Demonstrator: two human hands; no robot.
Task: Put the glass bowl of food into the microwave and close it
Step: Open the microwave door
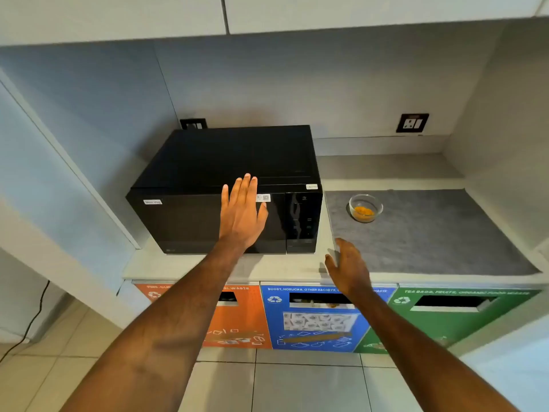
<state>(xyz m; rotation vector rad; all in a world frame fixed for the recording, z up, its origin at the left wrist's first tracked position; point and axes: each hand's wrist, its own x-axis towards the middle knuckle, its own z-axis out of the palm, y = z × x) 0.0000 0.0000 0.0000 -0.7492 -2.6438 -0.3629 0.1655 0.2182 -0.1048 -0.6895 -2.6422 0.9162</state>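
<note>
A black microwave (190, 221) stands on the counter at the left, its door shut. To its right a small glass bowl (365, 208) with orange-yellow food sits on a grey mat (430, 233). My left hand (241, 214) is spread flat in front of the upper right part of the microwave door, fingers pointing up, holding nothing. My right hand (347, 267) hovers at the counter's front edge, below and a little left of the bowl, fingers loosely apart and empty.
The counter (184, 266) sits in an alcove with walls left and right and cabinets overhead. Wall sockets (412, 122) are behind. Orange (237, 319), blue (315, 319) and green (451, 310) waste bin fronts lie under the counter. A black cable (32, 319) runs down at the left.
</note>
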